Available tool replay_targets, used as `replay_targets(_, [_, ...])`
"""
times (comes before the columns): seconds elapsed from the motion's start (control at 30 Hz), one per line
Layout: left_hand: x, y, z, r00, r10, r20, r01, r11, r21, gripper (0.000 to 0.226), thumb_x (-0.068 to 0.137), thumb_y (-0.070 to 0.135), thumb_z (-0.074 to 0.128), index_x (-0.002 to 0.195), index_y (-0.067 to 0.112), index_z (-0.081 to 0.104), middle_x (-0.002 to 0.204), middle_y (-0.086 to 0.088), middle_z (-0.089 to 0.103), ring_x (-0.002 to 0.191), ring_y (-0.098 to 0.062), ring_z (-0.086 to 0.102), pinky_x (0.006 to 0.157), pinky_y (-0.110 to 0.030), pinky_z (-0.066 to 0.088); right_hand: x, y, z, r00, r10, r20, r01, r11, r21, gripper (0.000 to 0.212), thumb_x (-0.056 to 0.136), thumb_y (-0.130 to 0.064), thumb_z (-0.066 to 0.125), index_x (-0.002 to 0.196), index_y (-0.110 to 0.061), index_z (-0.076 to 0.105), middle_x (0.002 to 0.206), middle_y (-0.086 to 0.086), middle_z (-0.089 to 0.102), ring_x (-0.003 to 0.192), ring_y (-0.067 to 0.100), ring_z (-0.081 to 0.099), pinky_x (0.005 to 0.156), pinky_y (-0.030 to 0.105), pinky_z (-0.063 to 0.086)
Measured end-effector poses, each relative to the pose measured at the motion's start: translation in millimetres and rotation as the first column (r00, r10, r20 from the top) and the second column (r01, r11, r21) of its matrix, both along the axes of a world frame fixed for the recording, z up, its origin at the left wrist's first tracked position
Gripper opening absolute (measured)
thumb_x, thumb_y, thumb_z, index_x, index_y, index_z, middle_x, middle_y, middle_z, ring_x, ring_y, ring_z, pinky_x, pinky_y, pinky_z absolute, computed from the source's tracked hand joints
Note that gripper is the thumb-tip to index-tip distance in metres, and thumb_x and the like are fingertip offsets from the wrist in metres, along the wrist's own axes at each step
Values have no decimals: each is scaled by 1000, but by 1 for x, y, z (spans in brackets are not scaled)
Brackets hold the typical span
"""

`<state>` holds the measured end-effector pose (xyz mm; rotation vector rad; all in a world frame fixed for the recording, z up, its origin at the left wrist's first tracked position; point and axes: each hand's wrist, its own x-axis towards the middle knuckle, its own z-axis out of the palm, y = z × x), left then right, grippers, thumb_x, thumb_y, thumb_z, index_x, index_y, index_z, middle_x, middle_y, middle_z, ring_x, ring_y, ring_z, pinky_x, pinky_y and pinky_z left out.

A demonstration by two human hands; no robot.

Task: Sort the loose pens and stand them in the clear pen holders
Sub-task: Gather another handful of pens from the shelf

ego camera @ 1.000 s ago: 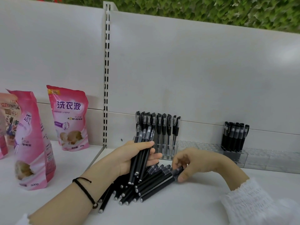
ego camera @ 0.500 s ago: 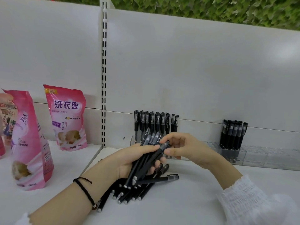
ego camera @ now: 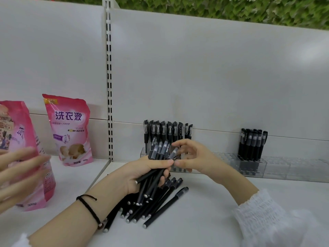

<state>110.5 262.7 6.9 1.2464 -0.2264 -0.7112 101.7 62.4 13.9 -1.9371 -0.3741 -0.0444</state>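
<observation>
Left hand [ego camera: 146, 172]: just below the centre of the view, its fingers wrapped round a bundle of pens [ego camera: 157, 153], thumb laid across the barrels.
Bundle of pens: black, leaning with the grey caps towards 12 o'clock and the butt ends towards 6 o'clock, above the heap.
Right hand [ego camera: 197, 157]: at 3 o'clock of the bundle, fingers half curled about the cap end of the outermost pen, thumb tip just under it. Whether they nip it I cannot tell.
Loose pens [ego camera: 160, 207]: a heap lying flat on the white shelf [ego camera: 222, 220], at 6 o'clock of the left hand, barrels running from 7 to 1 o'clock.
Left pen holder [ego camera: 143, 152]: clear, against the back panel at 12 o'clock of the hands, with a row of capped pens [ego camera: 167, 131] standing upright in it.
Right pen holder [ego camera: 284, 168]: clear, at 3 o'clock of the view, with a tight cluster of black pens [ego camera: 252, 145] upright at its left end.
Wrists: a black cord bracelet [ego camera: 89, 209] on the left, a white gathered sleeve [ego camera: 267, 216] on the right.
Pouches: two pink pouches, one [ego camera: 69, 129] at 10 o'clock and one [ego camera: 26, 157] at 9 o'clock, both upright.
Other hand [ego camera: 17, 172]: blurred, at the 9 o'clock edge, in front of the nearer pouch.
</observation>
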Motion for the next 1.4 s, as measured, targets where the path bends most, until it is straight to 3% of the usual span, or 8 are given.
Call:
replay_targets(0.23, [8, 6, -1, 995, 91, -46, -94, 993, -75, 18, 64, 16, 78, 78, 6, 76, 74, -6, 68, 54, -15, 64, 52, -23, 56, -6, -21, 0, 968, 118, -223, -218, 834, -506, 25, 79, -20, 78, 101, -24, 67, 95, -10, 64, 73, 9, 50, 62, 21, 41])
replay_targets(0.47, [6, 5, -2, 990, 133, -34, -136, 988, -76, 15, 63, 16, 79, 72, 5, 75, 88, -13, 73, 55, -14, 65, 51, -21, 56, -2, -21, -4, 971, 145, -190, -235, 719, -654, 18, 77, -27, 80, 82, -39, 69, 89, -6, 59, 76, 9, 49, 75, 32, 45])
replay_targets(0.57, [4, 2, -3, 990, 137, -23, -137, 990, -30, 21, 63, 16, 79, 77, 1, 74, 94, -19, 73, 61, -17, 69, 59, -23, 59, -5, -23, 1, 958, 178, -223, -267, 832, -485, 12, 86, -14, 72, 90, -25, 68, 85, -6, 63, 72, 8, 51, 61, 17, 41])
replay_targets(0.8, [2, 0, -1, 998, 66, -1, -66, 998, -17, 46, 68, 23, 77, 106, -2, 72, 111, -22, 70, 102, -33, 68, 95, -46, 52, -2, -11, 6, 994, 97, 50, -98, 995, 29, 10, 89, -11, 66, 99, -12, 69, 77, 0, 63, 62, 10, 49, 54, 22, 38])
replay_targets(1.0, [-4, -3, 4, 999, 39, -36, -40, 999, -36, 29, 75, 22, 72, 91, -3, 72, 70, -9, 68, 53, -16, 65, 53, -26, 57, 0, -6, 3, 997, -46, 63, 42, 997, 62, 16, 90, -17, 68, 106, -17, 67, 77, -6, 65, 62, 10, 48, 51, 22, 35])
replay_targets(1.17, [-1, 2, 4, 990, 140, 1, -140, 990, -30, 23, 66, 22, 78, 81, 5, 77, 65, -8, 63, 51, -18, 58, 51, -24, 55, 1, -11, -3, 1000, -25, 9, 26, 949, -315, 14, 84, -20, 74, 98, -18, 69, 84, -1, 63, 63, 3, 49, 56, 15, 39])
replay_targets(1.27, [1, 2, 3, 979, 202, 43, -200, 979, -40, 34, 56, 19, 81, 86, 3, 75, 71, -8, 68, 56, -19, 61, 58, -25, 56, 2, -10, -12, 1000, 19, -17, -26, 817, -576, 16, 81, -31, 75, 96, -35, 71, 102, 2, 68, 76, 8, 51, 75, 28, 46])
replay_targets(1.4, [2, 1, 0, 974, 220, 54, -216, 974, -65, 23, 56, 13, 80, 79, 6, 79, 76, -10, 72, 63, -17, 65, 62, -25, 57, 0, -9, -13, 997, 67, -49, -83, 759, -646, 26, 81, -28, 76, 105, -34, 68, 100, -2, 64, 82, 13, 47, 83, 36, 46])
